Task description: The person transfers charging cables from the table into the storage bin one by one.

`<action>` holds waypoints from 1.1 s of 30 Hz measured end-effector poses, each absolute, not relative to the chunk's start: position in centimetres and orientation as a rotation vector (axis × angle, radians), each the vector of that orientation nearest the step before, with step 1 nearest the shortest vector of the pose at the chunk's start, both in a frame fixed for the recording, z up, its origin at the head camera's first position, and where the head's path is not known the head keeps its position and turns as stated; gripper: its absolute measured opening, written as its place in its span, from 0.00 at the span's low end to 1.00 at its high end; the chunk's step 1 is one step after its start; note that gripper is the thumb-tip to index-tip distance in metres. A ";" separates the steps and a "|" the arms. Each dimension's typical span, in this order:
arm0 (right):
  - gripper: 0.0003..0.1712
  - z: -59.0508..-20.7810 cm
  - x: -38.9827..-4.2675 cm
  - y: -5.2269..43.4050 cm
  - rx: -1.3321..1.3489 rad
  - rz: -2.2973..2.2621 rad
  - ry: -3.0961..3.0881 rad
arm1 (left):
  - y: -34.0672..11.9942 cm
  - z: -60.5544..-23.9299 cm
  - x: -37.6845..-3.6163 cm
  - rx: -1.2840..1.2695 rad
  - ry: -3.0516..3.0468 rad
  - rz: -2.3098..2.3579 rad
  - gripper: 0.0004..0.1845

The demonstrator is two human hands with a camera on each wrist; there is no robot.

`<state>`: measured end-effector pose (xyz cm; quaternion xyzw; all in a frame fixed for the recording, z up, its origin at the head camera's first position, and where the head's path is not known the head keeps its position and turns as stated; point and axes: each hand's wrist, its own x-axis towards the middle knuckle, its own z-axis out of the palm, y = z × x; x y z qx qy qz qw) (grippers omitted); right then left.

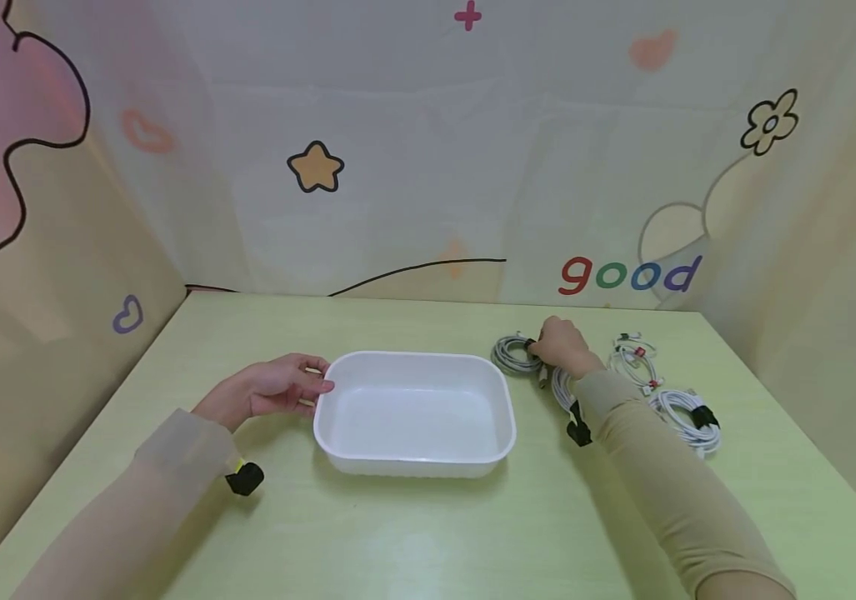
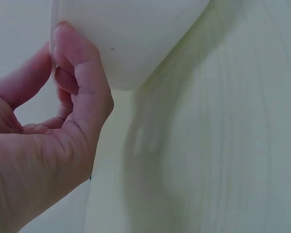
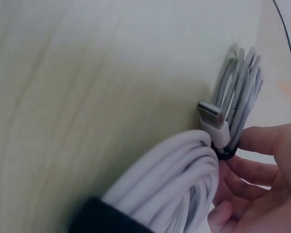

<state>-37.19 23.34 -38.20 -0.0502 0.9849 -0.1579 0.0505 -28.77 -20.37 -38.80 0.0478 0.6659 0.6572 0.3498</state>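
Note:
A white rectangular tub (image 1: 414, 460) stands on the pale green table (image 1: 428, 533). My left hand (image 1: 277, 387) holds the tub's left rim, the fingers (image 2: 82, 77) curled against its outer wall (image 2: 131, 39). My right hand (image 1: 561, 343) pinches a coiled grey cable (image 1: 512, 354) at its black tie. In the right wrist view the grey cable (image 3: 242, 87) shows a USB plug (image 3: 212, 116), and the fingers (image 3: 262, 141) close on it. A coiled white cable (image 3: 174, 184) with a black strap lies right beside it.
More coiled white cables lie to the right of my right forearm: one with red clips (image 1: 636, 354) and one with a black strap (image 1: 686, 417). Patterned walls (image 1: 428, 150) close in the table at the back and both sides.

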 end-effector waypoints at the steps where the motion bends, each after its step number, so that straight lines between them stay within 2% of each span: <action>1: 0.23 -38.2 -37.2 23.4 -0.165 -0.504 2.996 | -20.4 -38.8 -28.8 0.126 1.727 1.702 0.12; 5: 0.24 -37.9 -37.1 23.6 -0.218 -0.560 2.994 | -20.3 -38.8 -28.8 0.124 1.721 1.707 0.13; 12: 0.15 -35.9 -36.2 22.9 -0.284 -0.614 2.973 | -20.4 -38.8 -28.9 0.109 1.719 1.719 0.14; 33: 0.14 -31.0 -34.4 17.9 -0.452 -0.577 2.983 | -20.5 -39.4 -28.7 0.119 1.689 1.750 0.16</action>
